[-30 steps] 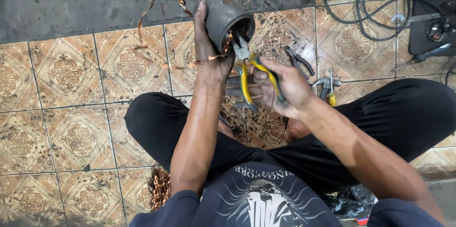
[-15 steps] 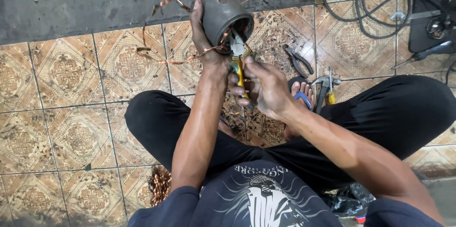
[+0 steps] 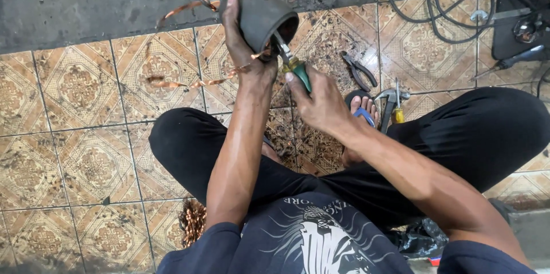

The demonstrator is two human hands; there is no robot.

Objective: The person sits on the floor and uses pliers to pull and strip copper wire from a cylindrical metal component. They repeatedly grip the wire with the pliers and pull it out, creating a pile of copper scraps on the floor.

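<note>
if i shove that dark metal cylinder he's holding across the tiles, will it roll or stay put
The dark metal cylinder looks thick-walled, so probably heavy for its size. Its round body would likely roll if laid on its side on the patterned floor tiles. The trailing copper wire strips look thin and bent, so they would probably drag and flex rather than stop it.

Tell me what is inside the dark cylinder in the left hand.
The metal tip of the pliers reaches into the open mouth of the dark cylinder. Copper wire strands trail from its rim. Deeper inside is in shadow and cannot be seen.
</note>
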